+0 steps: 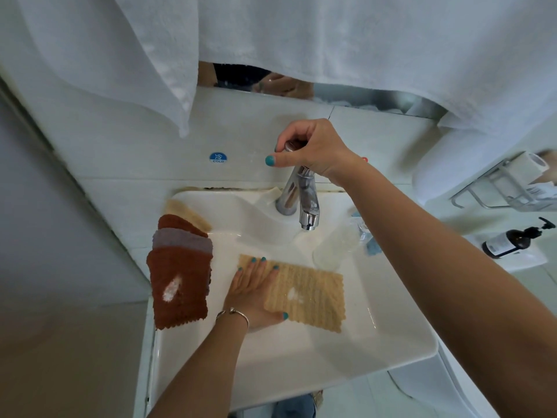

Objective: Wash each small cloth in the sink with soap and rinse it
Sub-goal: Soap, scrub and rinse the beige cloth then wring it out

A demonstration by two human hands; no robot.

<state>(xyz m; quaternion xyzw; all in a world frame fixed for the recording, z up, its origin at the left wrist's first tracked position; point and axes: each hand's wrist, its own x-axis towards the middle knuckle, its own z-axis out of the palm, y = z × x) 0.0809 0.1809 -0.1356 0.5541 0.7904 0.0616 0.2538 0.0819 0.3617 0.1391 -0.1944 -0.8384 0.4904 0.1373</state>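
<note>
On the sink's (pixel 391 351) left rim waits a stack of cloths (pixel 179 276). The left hand (pixel 253 292), fingers flat, pins the soaped beige cloth (pixel 307 292) in the basin. The right hand (pixel 310 147) curls round the tap handle (pixel 291 145); best open it gently, keeping the cloth beneath the spout (pixel 308 220).

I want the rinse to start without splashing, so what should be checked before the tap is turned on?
1. Right hand grips the tap handle: ok.
2. Beige cloth spread flat in the sink: ok.
3. Left hand holds the cloth down: ok.
4. Soap on the cloth, a white dab: ok.
5. Cloth under the spout: not ok, it lies nearer the front.
6. Water running: cannot tell.
</note>
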